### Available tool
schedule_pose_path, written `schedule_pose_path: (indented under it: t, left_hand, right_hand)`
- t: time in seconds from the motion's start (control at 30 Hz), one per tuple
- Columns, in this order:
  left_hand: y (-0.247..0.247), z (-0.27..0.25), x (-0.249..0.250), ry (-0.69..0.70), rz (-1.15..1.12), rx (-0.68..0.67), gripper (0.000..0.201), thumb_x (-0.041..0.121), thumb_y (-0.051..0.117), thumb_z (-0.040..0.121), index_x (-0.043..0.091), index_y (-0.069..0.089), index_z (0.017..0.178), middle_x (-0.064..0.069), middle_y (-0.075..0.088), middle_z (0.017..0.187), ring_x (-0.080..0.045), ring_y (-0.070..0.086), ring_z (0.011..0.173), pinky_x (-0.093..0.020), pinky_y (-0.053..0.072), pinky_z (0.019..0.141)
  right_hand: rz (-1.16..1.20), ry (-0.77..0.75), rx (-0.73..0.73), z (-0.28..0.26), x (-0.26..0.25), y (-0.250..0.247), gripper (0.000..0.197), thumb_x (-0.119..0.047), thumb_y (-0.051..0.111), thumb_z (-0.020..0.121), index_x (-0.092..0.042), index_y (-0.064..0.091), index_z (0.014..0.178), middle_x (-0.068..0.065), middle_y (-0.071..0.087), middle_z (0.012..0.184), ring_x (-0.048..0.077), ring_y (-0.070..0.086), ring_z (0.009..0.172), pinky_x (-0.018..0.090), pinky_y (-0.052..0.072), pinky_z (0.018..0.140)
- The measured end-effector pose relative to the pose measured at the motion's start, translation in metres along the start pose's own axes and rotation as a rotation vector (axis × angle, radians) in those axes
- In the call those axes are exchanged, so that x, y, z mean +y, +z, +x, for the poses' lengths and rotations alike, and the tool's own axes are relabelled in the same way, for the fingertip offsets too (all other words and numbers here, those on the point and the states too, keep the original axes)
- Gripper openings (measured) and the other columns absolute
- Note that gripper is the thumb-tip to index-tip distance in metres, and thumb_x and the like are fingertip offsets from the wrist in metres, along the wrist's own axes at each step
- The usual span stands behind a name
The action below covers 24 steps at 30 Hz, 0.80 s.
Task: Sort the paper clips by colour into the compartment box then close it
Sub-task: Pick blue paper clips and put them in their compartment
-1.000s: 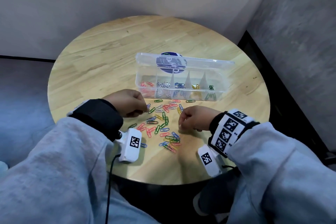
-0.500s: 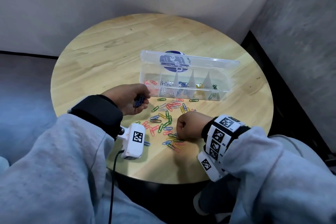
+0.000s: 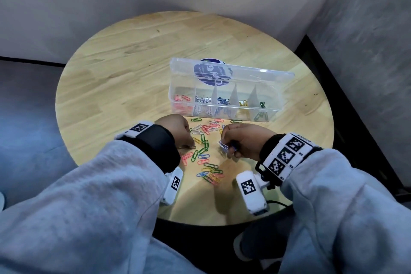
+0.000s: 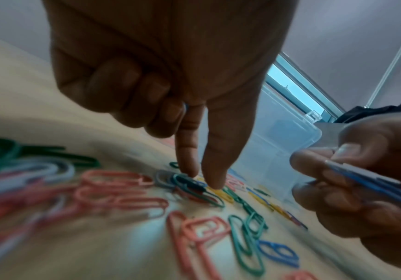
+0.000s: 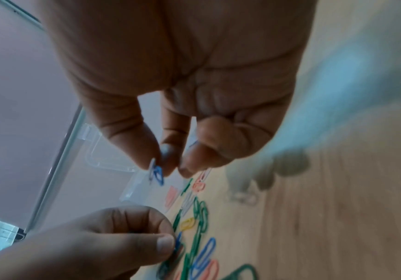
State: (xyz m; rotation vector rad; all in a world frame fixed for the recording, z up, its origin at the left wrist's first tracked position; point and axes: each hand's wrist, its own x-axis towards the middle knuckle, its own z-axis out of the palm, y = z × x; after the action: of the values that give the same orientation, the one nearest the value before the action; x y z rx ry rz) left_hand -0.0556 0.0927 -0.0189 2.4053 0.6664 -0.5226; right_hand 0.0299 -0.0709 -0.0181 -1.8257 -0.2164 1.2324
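Your right fingertips (image 5: 154,151) pinch blue paper clips (image 5: 157,173) just off the table; your left hand's (image 3: 175,131) forefinger and thumb press a dark clip (image 4: 189,182) in the loose pile (image 3: 206,153). The open compartment box (image 3: 224,104) lies straight beyond both hands, long axis crosswise; blue's slot (image 3: 223,100) sits nearer your right.

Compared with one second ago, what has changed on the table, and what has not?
The left hand lifted, then came back down and pinches at the loose clips. The right hand rose off the pile, pinching a blue clip. The compartment box stayed open.
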Motion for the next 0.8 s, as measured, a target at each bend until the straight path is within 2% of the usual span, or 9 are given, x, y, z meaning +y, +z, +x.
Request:
schedule_pose_path:
  t: [0.1, 0.17, 0.27, 0.33, 0.43, 0.5, 0.6, 0.73, 0.8]
  left_hand:
    - [0.002, 0.001, 0.002, -0.008, 0.056, -0.002, 0.012, 0.025, 0.074, 0.076, 0.017, 0.065, 0.079, -0.002, 0.063, 0.079, -0.019, 0.056, 0.076, -0.023, 0.039, 0.066]
    - [0.004, 0.001, 0.002, -0.012, 0.065, -0.017, 0.010, 0.023, 0.073, 0.077, 0.017, 0.065, 0.079, -0.001, 0.063, 0.078, -0.019, 0.056, 0.076, -0.023, 0.040, 0.066]
    - [0.005, 0.000, 0.003, -0.020, 0.053, -0.062, 0.010, 0.022, 0.072, 0.077, 0.016, 0.064, 0.077, -0.001, 0.062, 0.073, -0.019, 0.055, 0.073, -0.023, 0.040, 0.065]
    - [0.005, 0.000, 0.001, -0.026, 0.033, -0.091, 0.009, 0.021, 0.072, 0.076, 0.016, 0.065, 0.077, -0.002, 0.062, 0.073, -0.019, 0.055, 0.072, -0.023, 0.041, 0.066]
    - [0.006, 0.001, -0.001, -0.025, 0.007, -0.107, 0.011, 0.023, 0.072, 0.074, 0.014, 0.069, 0.080, -0.002, 0.063, 0.073, -0.020, 0.055, 0.070, -0.025, 0.043, 0.068]
    - [0.003, -0.001, -0.001, -0.015, -0.069, -0.111, 0.008, 0.022, 0.071, 0.073, 0.014, 0.068, 0.074, -0.001, 0.062, 0.064, -0.019, 0.053, 0.060, -0.023, 0.042, 0.065]
    - [-0.008, -0.002, -0.001, -0.006, -0.211, -0.146, 0.017, 0.021, 0.071, 0.078, 0.017, 0.059, 0.067, 0.001, 0.054, 0.056, -0.014, 0.044, 0.051, -0.021, 0.035, 0.055]
    - [-0.021, -0.004, 0.002, -0.040, -0.534, -0.177, 0.022, 0.007, 0.058, 0.085, 0.011, 0.047, 0.066, -0.005, 0.042, 0.061, -0.016, 0.035, 0.053, -0.022, 0.030, 0.051]
    - [-0.026, -0.007, 0.002, -0.059, -0.711, -0.162, 0.026, 0.002, 0.048, 0.088, 0.010, 0.043, 0.064, -0.005, 0.043, 0.062, -0.013, 0.037, 0.053, -0.018, 0.032, 0.046]
  right_hand:
    - [-0.070, 0.005, 0.044, 0.001, 0.003, -0.002, 0.031, 0.005, 0.048, 0.084, -0.012, 0.044, 0.059, 0.005, 0.049, 0.046, 0.018, 0.039, 0.045, 0.023, 0.026, 0.045]
    - [-0.255, -0.038, 0.107, 0.002, 0.004, -0.003, 0.029, 0.002, 0.052, 0.080, -0.014, 0.047, 0.056, 0.004, 0.052, 0.047, 0.019, 0.042, 0.045, 0.026, 0.030, 0.046]
    - [-0.609, -0.150, 0.197, 0.000, 0.002, -0.002, 0.023, -0.005, 0.056, 0.077, -0.017, 0.049, 0.058, -0.003, 0.057, 0.060, 0.011, 0.049, 0.055, 0.027, 0.042, 0.060]
    - [-0.702, -0.176, 0.212, -0.001, 0.002, 0.001, 0.021, -0.011, 0.058, 0.078, -0.018, 0.048, 0.062, -0.002, 0.052, 0.065, 0.013, 0.045, 0.061, 0.028, 0.040, 0.064]
    - [-0.736, -0.153, 0.228, 0.000, 0.003, 0.002, 0.021, -0.014, 0.057, 0.080, -0.018, 0.045, 0.064, 0.000, 0.050, 0.066, 0.017, 0.045, 0.063, 0.027, 0.037, 0.063]
    - [-0.716, -0.141, 0.218, 0.000, 0.004, 0.000, 0.017, -0.012, 0.057, 0.080, -0.016, 0.048, 0.066, -0.001, 0.051, 0.063, 0.016, 0.046, 0.059, 0.026, 0.038, 0.059]
    - [-0.620, -0.102, 0.197, -0.002, 0.004, -0.002, 0.014, -0.007, 0.054, 0.080, -0.013, 0.053, 0.068, 0.001, 0.058, 0.061, 0.010, 0.046, 0.046, 0.020, 0.039, 0.050]
    - [-0.184, 0.011, 0.154, 0.000, 0.005, -0.005, 0.024, 0.000, 0.038, 0.083, -0.005, 0.045, 0.060, 0.014, 0.049, 0.059, 0.014, 0.038, 0.036, 0.021, 0.027, 0.044]
    - [-0.012, 0.036, 0.126, 0.000, 0.004, -0.007, 0.024, 0.001, 0.034, 0.083, -0.006, 0.041, 0.062, 0.012, 0.042, 0.058, 0.013, 0.036, 0.035, 0.020, 0.025, 0.042]
